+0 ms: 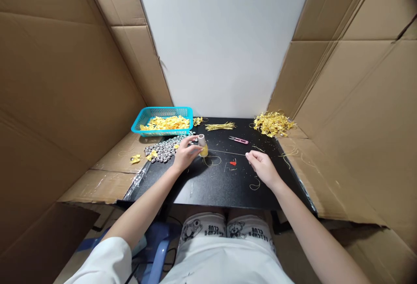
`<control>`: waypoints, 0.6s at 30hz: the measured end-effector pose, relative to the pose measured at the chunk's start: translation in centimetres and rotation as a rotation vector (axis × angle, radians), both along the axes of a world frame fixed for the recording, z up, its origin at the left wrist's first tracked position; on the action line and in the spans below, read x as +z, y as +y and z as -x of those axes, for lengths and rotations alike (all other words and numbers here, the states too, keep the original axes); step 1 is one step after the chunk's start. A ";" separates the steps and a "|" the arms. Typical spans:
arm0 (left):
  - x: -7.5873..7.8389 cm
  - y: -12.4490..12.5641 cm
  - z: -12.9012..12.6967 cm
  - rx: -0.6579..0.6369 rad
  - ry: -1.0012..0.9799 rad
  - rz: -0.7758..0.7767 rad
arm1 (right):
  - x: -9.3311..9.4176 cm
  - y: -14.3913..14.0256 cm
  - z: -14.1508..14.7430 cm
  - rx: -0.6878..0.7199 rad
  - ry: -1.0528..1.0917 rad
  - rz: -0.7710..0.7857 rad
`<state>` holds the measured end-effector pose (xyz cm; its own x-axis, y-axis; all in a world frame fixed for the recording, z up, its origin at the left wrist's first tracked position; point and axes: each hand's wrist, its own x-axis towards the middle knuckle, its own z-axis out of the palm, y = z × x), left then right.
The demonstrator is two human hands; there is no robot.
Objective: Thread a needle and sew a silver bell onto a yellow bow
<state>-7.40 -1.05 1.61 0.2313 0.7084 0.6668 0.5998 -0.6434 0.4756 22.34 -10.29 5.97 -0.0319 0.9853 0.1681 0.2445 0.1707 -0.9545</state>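
Observation:
My left hand (188, 151) is closed around a cone-shaped spool of yellow thread (203, 149) with a pale core, standing upright at the table's middle. From the spool a thin thread (226, 152) runs taut to the right. Its far end is pinched between the thumb and fingers of my right hand (259, 166). Under the thread lie a loose loop of thread (213, 161) and a small red scrap (233, 162). Pink-handled thread snips (239, 140) rest beyond, touched by neither hand.
A blue basket (137, 123) of yellow petal-like pieces stands at the back left. Silvery beads (165, 148) spread before it, with yellow bows (151, 155) nearby. Yellow stems (220, 126) lie at the back, a heap of yellow pieces (274, 123) back right. Cardboard walls (368, 101) flank the black table (208, 190).

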 end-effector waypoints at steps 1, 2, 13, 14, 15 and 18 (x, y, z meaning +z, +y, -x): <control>0.0 -0.2 0.1 0.000 -0.013 0.006 | -0.1 0.0 0.0 0.002 0.001 0.004; 0.0 -0.5 0.1 0.000 -0.024 0.012 | -0.2 0.1 0.1 0.003 0.002 0.008; -0.2 -4.7 -0.5 -0.102 -0.007 0.184 | -0.6 -1.4 2.0 0.208 -0.124 0.037; 0.0 -4.9 -0.6 -0.109 -0.003 0.213 | -0.6 -1.4 2.2 0.227 -0.135 0.038; 0.1 -5.1 -0.6 -0.116 -0.001 0.240 | -0.6 -1.4 2.3 0.243 -0.145 0.038; 0.4 -5.5 -0.5 -0.139 0.019 0.299 | -0.6 -1.2 2.5 0.267 -0.166 0.031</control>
<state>-6.92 -6.58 2.02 0.3497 0.8332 0.4284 0.5266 -0.5530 0.6457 19.80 -11.49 5.42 -0.3149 0.9429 0.1086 0.3480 0.2211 -0.9110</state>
